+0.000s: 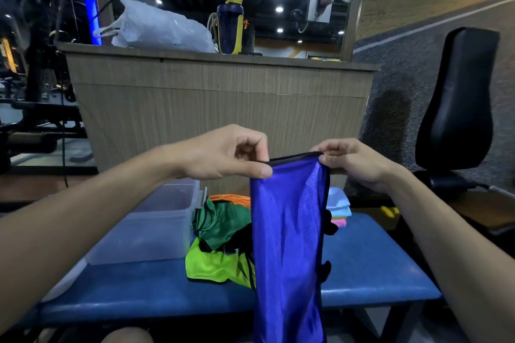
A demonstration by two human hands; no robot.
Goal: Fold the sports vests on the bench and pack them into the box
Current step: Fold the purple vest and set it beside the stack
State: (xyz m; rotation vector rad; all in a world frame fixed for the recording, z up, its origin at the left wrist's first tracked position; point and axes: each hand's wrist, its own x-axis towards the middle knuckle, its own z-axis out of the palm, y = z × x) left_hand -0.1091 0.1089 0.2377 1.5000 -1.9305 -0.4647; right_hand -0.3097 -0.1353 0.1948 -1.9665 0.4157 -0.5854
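Note:
A blue sports vest (289, 231) with black trim hangs lengthwise in the air above the blue padded bench (370, 267). My left hand (223, 153) pinches its top edge on the left, and my right hand (351, 161) pinches the same edge on the right. On the bench behind the hanging vest lie a dark green vest (220, 223), a lime green vest (214, 267) and an orange vest (231, 199) in a loose heap. A clear plastic box (150, 225) stands open on the bench to the left of the heap.
Folded pastel cloths (340, 209) lie at the bench's far right. Behind the bench stands a wooden counter (217, 97) with a white plastic bag (161, 28) and a bottle (230, 26). A black padded seat (457, 97) stands at the right.

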